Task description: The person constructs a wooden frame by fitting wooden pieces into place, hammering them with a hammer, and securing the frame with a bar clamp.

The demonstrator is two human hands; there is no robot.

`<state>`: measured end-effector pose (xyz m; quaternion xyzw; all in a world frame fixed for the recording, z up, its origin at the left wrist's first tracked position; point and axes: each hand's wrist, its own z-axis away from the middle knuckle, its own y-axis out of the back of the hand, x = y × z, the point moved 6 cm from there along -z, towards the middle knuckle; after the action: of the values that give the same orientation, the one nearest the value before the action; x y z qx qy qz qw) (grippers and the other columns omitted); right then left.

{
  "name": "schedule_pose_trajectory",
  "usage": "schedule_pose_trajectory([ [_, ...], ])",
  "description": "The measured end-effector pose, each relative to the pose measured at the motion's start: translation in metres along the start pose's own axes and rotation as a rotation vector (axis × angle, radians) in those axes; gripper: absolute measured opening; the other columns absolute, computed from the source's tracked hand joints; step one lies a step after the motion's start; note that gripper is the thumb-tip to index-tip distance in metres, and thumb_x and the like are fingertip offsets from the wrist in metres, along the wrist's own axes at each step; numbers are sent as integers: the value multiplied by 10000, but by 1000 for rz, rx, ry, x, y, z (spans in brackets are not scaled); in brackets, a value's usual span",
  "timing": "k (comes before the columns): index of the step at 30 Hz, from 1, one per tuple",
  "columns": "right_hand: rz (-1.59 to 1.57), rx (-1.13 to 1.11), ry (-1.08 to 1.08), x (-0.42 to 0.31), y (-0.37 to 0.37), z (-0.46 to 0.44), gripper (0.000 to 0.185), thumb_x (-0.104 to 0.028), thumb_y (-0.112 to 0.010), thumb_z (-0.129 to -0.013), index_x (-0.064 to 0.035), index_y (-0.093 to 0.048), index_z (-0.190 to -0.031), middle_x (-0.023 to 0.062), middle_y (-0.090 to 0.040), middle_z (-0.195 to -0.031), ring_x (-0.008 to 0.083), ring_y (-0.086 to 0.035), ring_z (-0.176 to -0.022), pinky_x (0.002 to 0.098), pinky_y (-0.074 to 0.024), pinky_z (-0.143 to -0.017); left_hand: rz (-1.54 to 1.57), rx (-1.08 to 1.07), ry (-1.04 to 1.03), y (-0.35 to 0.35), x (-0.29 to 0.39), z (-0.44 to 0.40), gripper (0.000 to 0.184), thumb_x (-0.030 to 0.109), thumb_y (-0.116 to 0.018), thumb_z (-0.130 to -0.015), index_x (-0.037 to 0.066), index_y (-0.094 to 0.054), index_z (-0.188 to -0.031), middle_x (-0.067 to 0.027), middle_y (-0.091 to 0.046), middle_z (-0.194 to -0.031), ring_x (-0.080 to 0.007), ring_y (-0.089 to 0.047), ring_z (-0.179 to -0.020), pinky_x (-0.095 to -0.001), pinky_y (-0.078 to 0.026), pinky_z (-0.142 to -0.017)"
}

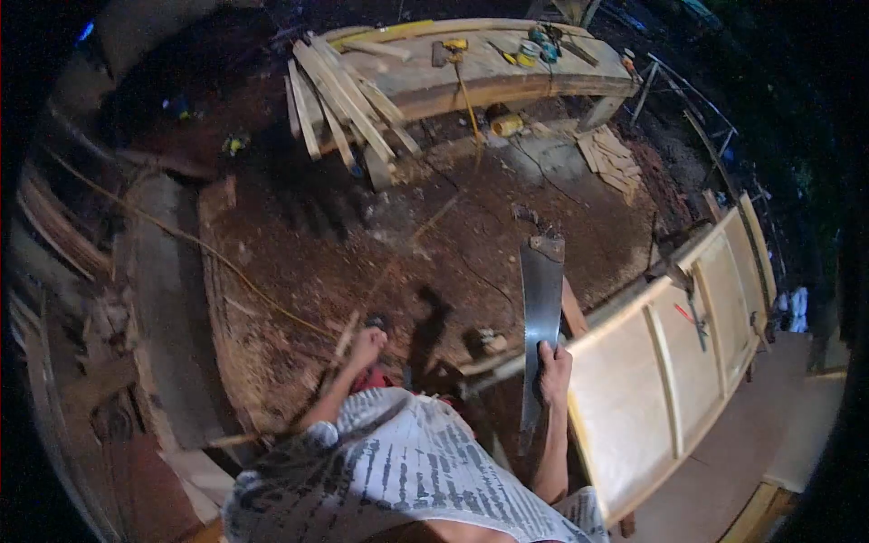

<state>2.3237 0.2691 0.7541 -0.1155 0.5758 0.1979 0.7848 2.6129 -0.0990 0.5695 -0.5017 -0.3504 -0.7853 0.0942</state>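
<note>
My right hand (555,369) is closed around the blade of a hand saw (543,290), its thumb lying on the metal. The saw stands roughly upright in the view, its worn handle end at the top and the narrower end down beside my forearm. My left hand (367,347) is closed in front of my body, over the dirt floor; a small dark thing shows at its fingers, too small to name. Just right of the saw lies a framed wooden panel (620,385) with cross battens.
A workbench (507,77) at the back holds planks (339,90), a yellow tool (454,45) and a teal tool (546,45). Wood pieces (609,161) lie on the ground beside it. A yellow cord (217,256) crosses the left side. Pliers-like tools rest on the panel.
</note>
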Motion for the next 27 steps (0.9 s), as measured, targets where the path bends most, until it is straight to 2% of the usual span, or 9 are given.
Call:
schedule_pose_trajectory([
  [3, 89, -50, 58, -1, -91, -46, 332, -285, -603, -1002, 43, -649, -983, 71, -657, -788, 129, -527, -684, 328, -445, -641, -85, 12, 57, 64, -12, -34, 198, 125, -613, -929, -14, -608, -789, -113, -576, -671, -202, -627, -721, -372, -495, -671],
  [8, 415, -196, 399, -53, -250, -126, 417, -348, -585, -995, 29, -548, -821, 231, -481, -654, 394, -483, -600, 433, -395, -596, -103, 288, -189, 210, 148, -113, 175, 136, -677, -902, 24, -619, -1023, -141, -575, -973, -318, -607, -962, -446, -477, -895],
  [13, 649, -579, 533, -133, -297, -141, 393, -345, -577, -987, 9, -548, -819, 254, -546, -698, 461, -546, -698, 498, -421, -610, -441, 664, -457, 316, 316, -182, 472, 228, -767, -850, 61, -546, -1232, -158, -528, -1191, -352, -522, -1165, -457, -431, -984],
  [16, 784, -660, 630, -169, -298, -137, 353, -344, -581, -972, -22, -565, -828, 250, -581, -728, 473, -579, -753, 533, -449, -636, -815, 448, -658, 336, 354, -225, 600, 302, -842, -775, 89, -537, -1246, -132, -556, -1191, -280, -536, -1192, -439, -410, -1005],
  [18, 842, -670, 692, -196, -283, -144, 312, -312, -609, -964, -40, -606, -813, 214, -587, -690, 430, -597, -687, 507, -456, -615, -224, -263, -368, 320, 323, -274, 629, 349, -901, -677, 89, -580, -1152, -73, -618, -1085, -232, -594, -1086, -408, -431, -978],
  [21, 1076, -610, 600, -207, -242, -186, 322, -394, -615, -948, -85, -677, -880, 176, -641, -713, 372, -653, -701, 468, -502, -624, -262, -443, -293, 278, 327, -306, 437, 285, -915, -658, 62, -637, -911, -22, -636, -910, -154, -589, -852, -335, -459, -800],
  [24, 1211, -233, 709, -214, -200, -266, 150, -183, -707, -858, -75, -694, -960, 130, -679, -914, 316, -666, -861, 413, -513, -716, -156, -376, -223, 238, 320, -370, 319, 238, -883, -721, 33, -687, -867, -9, -640, -753, -98, -587, -731, -312, -466, -678],
  [26, 1169, 156, 875, -264, -179, -288, 278, -30, -691, -806, -59, -682, -1083, 141, -648, -1072, 317, -629, -1001, 402, -503, -804, -22, -177, -301, 214, 321, -392, 252, 195, -832, -799, 0, -684, -861, -11, -656, -726, -88, -590, -708, -300, -473, -619],
  [27, 1106, 247, 770, -284, -167, -302, 318, 1, -643, -859, -44, -654, -1174, 154, -629, -1125, 330, -603, -1060, 404, -491, -860, 141, -84, -202, 204, 307, -414, 241, 195, -810, -830, 4, -671, -878, -22, -654, -752, -95, -594, -692, -303, -487, -611],
])
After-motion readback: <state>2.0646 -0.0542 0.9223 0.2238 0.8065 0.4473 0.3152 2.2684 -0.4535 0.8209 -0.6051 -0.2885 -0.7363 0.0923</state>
